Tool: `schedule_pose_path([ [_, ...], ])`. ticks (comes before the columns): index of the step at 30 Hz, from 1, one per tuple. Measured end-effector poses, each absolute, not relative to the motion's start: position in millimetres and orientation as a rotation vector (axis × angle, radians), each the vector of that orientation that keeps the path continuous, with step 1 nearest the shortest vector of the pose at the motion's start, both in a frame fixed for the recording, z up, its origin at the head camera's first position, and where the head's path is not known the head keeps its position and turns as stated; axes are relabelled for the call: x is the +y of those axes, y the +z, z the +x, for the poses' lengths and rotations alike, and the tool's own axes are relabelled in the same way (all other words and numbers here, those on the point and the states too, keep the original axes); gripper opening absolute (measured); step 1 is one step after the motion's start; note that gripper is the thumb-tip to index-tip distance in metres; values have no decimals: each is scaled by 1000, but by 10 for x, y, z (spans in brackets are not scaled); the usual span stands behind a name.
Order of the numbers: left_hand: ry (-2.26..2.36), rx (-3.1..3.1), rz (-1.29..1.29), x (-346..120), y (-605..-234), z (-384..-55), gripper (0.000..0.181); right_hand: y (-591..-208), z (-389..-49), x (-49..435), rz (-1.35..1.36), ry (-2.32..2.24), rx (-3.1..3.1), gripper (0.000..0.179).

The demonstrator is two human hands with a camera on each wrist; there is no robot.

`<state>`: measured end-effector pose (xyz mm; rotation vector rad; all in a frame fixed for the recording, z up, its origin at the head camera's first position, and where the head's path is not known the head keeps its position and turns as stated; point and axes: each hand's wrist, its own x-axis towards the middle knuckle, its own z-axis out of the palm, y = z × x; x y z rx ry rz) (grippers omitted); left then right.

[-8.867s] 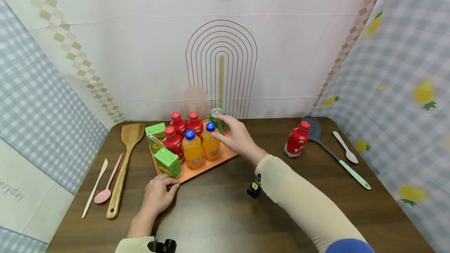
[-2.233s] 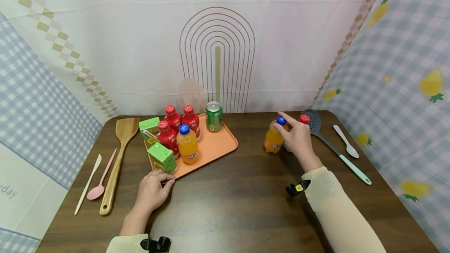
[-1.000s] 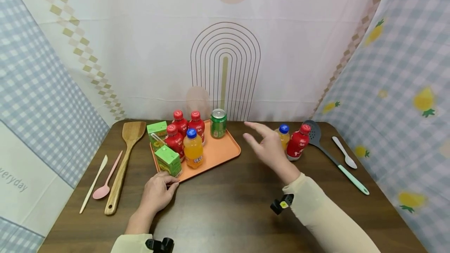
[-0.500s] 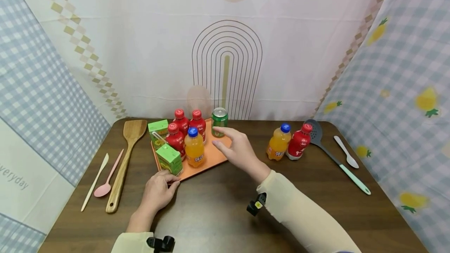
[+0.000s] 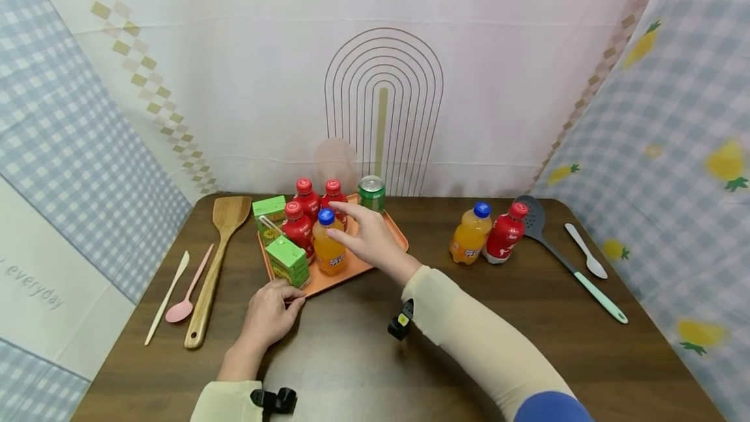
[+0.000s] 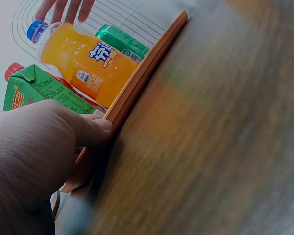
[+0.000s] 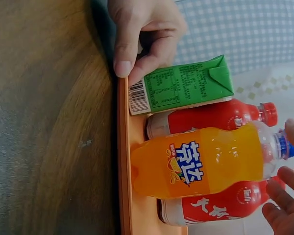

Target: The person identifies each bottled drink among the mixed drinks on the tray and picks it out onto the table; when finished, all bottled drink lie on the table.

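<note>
My left hand (image 5: 272, 312) pinches the near left corner of an orange tray (image 5: 349, 270), thumb against the rim in the left wrist view. On the tray stand green drink cartons (image 5: 288, 262), one with a straw, three red-capped bottles (image 5: 297, 232), a green can (image 5: 372, 193) and an orange soda bottle (image 7: 201, 159) with a blue cap. My right hand (image 5: 369, 239) is at the top of this soda bottle, thumb and fingers spread apart around its cap, with a gap on the finger side in the right wrist view.
To the right stand another orange soda bottle (image 5: 470, 234) and a red bottle (image 5: 505, 234), beside a slotted turner (image 5: 553, 249) and a white spoon (image 5: 588, 253). On the left lie a wooden spatula (image 5: 218, 272), a pink spoon (image 5: 183, 305) and a cream-coloured knife (image 5: 166, 298).
An orange soda bottle went from the tray to beside the red bottle on the right, released there. My right hand then came back left to the remaining soda bottle; my left stayed at the tray corner.
</note>
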<state>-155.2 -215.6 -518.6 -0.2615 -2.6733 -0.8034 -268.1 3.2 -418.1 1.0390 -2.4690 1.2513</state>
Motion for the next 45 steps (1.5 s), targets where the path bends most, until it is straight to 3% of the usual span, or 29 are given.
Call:
schedule_pose_path([
  [20, -811, -2645, -277, -2091, -5184, -1583, 7, -4296, -2735, -72, 1089, 1346, -2528, 67],
  [45, -797, -2644, -277, -2134, -5181, -1576, 8, -4333, -2722, -114, 1037, 1326, -2541, 65],
])
